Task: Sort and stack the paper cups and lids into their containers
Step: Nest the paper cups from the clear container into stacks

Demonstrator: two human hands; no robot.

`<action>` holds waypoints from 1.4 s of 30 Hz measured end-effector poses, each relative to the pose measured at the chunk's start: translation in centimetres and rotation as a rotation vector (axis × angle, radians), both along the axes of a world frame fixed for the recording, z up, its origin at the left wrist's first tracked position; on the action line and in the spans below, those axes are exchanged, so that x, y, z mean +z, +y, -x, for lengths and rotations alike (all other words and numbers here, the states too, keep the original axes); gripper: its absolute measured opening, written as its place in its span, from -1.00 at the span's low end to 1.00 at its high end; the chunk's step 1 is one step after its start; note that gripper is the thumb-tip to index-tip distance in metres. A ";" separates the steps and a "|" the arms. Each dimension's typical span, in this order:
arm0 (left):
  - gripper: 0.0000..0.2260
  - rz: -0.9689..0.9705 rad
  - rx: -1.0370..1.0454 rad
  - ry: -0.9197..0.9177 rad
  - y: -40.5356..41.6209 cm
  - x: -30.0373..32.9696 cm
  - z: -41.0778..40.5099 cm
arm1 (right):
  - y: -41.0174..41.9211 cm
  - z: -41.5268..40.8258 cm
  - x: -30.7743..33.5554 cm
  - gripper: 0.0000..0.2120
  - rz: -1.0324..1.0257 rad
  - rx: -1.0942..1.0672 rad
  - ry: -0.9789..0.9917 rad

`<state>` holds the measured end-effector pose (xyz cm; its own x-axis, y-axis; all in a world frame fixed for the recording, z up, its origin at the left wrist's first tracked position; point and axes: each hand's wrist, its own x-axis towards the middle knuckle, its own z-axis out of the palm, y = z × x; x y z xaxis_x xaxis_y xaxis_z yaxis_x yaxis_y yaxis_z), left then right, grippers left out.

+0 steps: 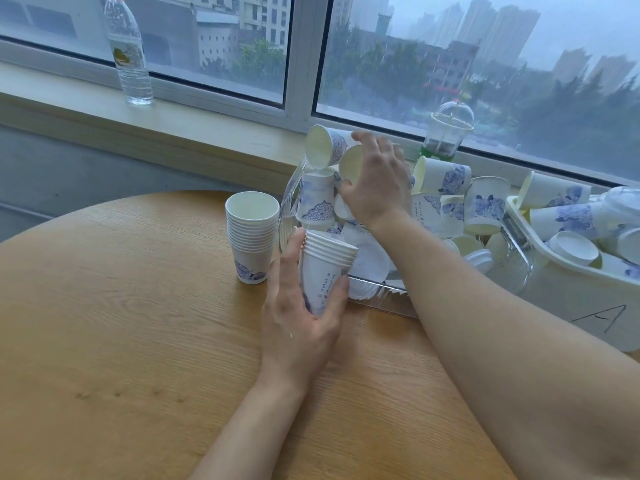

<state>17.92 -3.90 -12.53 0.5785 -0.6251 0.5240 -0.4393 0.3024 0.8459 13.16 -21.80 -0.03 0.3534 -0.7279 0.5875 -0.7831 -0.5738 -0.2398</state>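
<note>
Left hand (304, 317) wrapped around a nested stack of cups (327, 268) just above the table (121, 323), beside a taller finished stack (251, 237); right hand (375, 181) reaching into the heaped clear container (289, 202), fingers curled over 1 loose cup (353, 164). Risky: tilted top cup (323, 147) likely to topple off the pile if bumped. Held stack likely to slip if squeezed unevenly.

2 nested stacks of white-and-blue paper cups (252, 237) (327, 268), 2 bins: clear plastic (289, 199), white plastic (561, 292); 1 clear water bottle (130, 51), 1 dome-lidded plastic cup (448, 131). Loose cups uncountable.
</note>
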 end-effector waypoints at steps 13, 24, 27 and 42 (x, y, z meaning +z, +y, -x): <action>-0.31 0.004 0.010 -0.008 0.0 0.1 0.1 | 0.1 -0.1 -0.1 -0.37 0.021 -0.046 0.023; -0.29 0.001 0.031 -0.047 0.7 0.7 0.3 | 5.8 6.3 2.1 -0.40 0.023 0.202 -0.348; -0.31 0.027 0.024 -0.110 0.7 0.7 0.3 | 7.5 8.9 2.4 -0.39 -0.225 0.345 -0.374; -0.35 0.095 -0.057 -0.276 0.6 -0.1 0.6 | 10.1 11.0 -0.8 -0.35 -0.714 0.524 -0.407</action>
<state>17.32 -3.35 -12.66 0.3712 -0.5929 0.7147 -0.6291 0.4055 0.6631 2.14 -11.75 -0.83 0.6019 -0.7682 0.2183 -0.2503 -0.4410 -0.8619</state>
